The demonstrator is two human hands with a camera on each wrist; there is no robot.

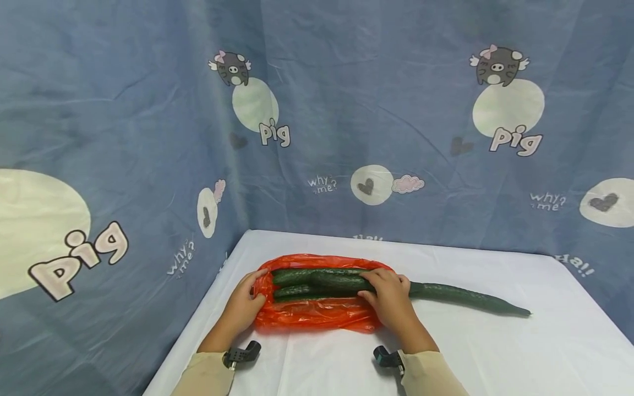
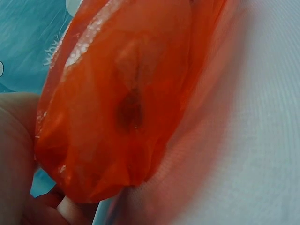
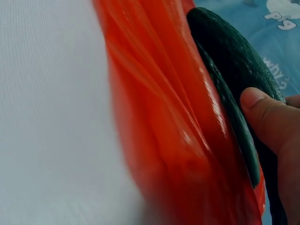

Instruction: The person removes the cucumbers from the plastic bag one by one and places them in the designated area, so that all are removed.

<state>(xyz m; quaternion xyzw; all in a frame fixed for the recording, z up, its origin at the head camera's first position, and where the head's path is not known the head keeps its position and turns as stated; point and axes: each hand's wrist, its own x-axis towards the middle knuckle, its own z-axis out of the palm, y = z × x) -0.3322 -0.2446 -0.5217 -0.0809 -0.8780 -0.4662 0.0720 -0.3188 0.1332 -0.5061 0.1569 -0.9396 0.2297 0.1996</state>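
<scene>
A red plastic bag (image 1: 317, 316) lies spread on the table, with several dark green cucumbers (image 1: 297, 276) on it, side by side. My left hand (image 1: 242, 304) holds the bag's left end. In the left wrist view, the thin red bag (image 2: 117, 117) sits between the thumb side and the curled fingers. Over the right part of the pile, my right hand (image 1: 392, 300) grips a cucumber (image 3: 229, 47), its thumb on the near side and its fingers across the top. One long cucumber (image 1: 465, 295) extends from beneath that hand to the right, tapering to a thin tip.
The white-covered table (image 1: 500, 357) has its far edge against a blue curtain (image 1: 317, 137) printed with pigs and words. Another stretch of curtain borders the left side. Both wrists wear black straps with small camera mounts (image 1: 242, 355).
</scene>
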